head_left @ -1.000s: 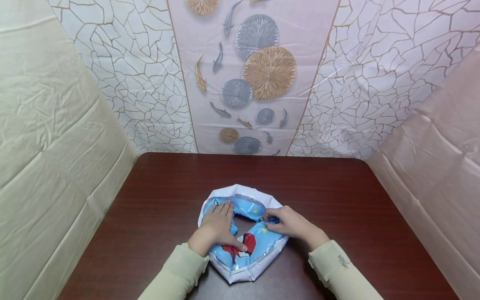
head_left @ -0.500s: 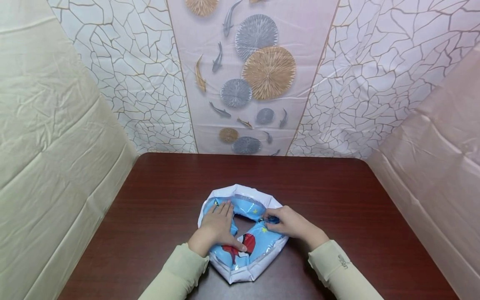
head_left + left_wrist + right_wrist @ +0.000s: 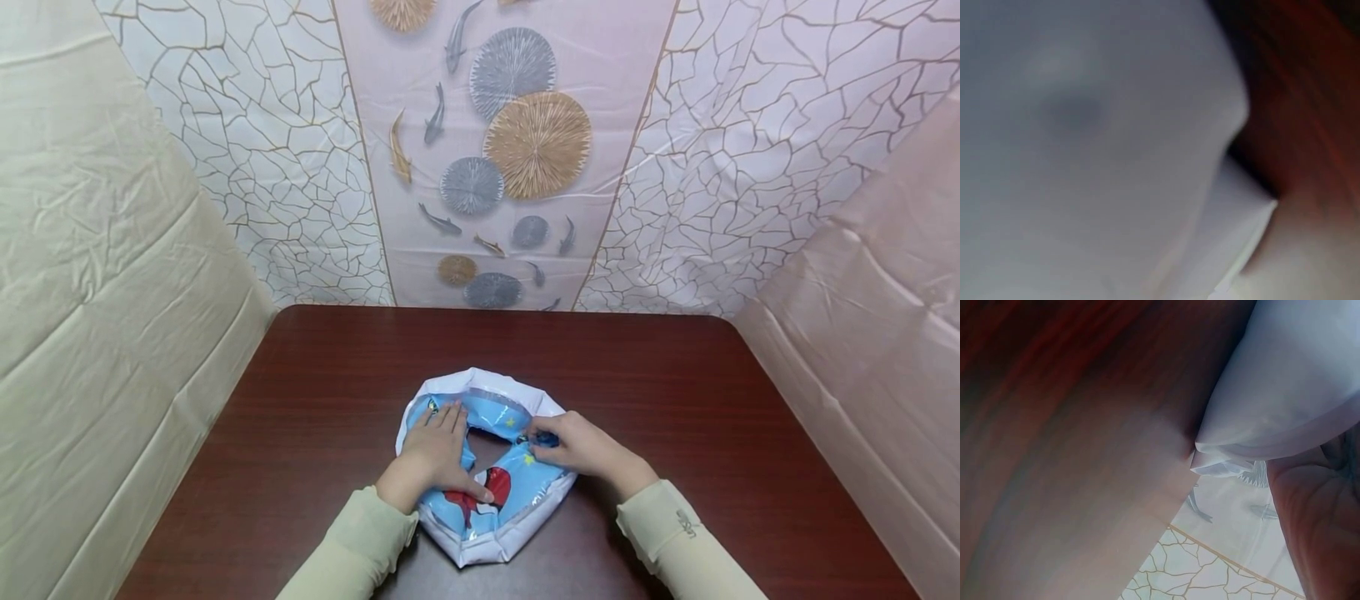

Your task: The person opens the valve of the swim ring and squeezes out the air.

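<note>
A soft, wrinkled inflatable swim ring [image 3: 532, 483] lies on the table, blue on top with a red cartoon print and yellow stars, white around the outside. My left hand [image 3: 431, 458] rests flat on its left part, fingers stretched away and thumb spread over the red print. At the ring's right side, my right hand [image 3: 588, 448] pinches a dark blue spot near the inner edge with bent fingers; the exact part is too small to tell. In the left wrist view the ring's white side [image 3: 1085, 175] is blurred and close. The right wrist view shows its white side [image 3: 1285, 394] beside my right palm [image 3: 1319, 519].
The dark red-brown table [image 3: 330, 375] extends around the ring on all sides. Behind it hangs a patterned cloth [image 3: 480, 233] with fish and round motifs. Pale fabric walls stand at the left [image 3: 127, 333] and right [image 3: 862, 317].
</note>
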The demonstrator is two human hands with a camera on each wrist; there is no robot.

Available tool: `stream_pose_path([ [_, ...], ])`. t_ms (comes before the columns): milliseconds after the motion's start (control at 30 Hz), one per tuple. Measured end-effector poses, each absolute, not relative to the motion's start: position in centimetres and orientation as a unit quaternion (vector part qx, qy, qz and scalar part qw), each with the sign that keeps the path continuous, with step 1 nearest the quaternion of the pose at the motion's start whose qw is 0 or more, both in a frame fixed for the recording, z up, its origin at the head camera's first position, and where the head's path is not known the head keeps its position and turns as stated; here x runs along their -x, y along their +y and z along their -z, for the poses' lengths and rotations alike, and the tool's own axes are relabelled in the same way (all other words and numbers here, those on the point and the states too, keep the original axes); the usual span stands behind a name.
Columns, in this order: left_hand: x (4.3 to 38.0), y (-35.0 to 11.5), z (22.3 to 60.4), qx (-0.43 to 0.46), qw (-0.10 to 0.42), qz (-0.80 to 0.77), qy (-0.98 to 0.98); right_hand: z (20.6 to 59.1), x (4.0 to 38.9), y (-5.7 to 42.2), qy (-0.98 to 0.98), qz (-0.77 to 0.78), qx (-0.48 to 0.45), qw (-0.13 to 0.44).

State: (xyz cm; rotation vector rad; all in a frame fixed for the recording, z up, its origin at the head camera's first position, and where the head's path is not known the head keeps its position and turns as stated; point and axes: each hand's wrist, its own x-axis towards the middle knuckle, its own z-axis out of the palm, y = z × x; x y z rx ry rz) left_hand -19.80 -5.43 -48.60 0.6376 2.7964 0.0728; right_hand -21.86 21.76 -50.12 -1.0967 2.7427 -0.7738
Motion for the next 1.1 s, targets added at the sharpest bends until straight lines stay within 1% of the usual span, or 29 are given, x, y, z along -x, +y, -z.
stream_pose_path([
  [733, 19.9, -5.4, 48.6, -0.221, 0.134, -0.029, 0.966, 49.9, 21.8, 21.8, 0.896, 0.258, 0.359, 0.046],
  [1100, 20.1, -5.7, 49.6, -0.227, 0.109, -0.067, 0.965, 50.0, 21.8, 21.9, 0.892, 0.273, 0.357, 0.057],
])
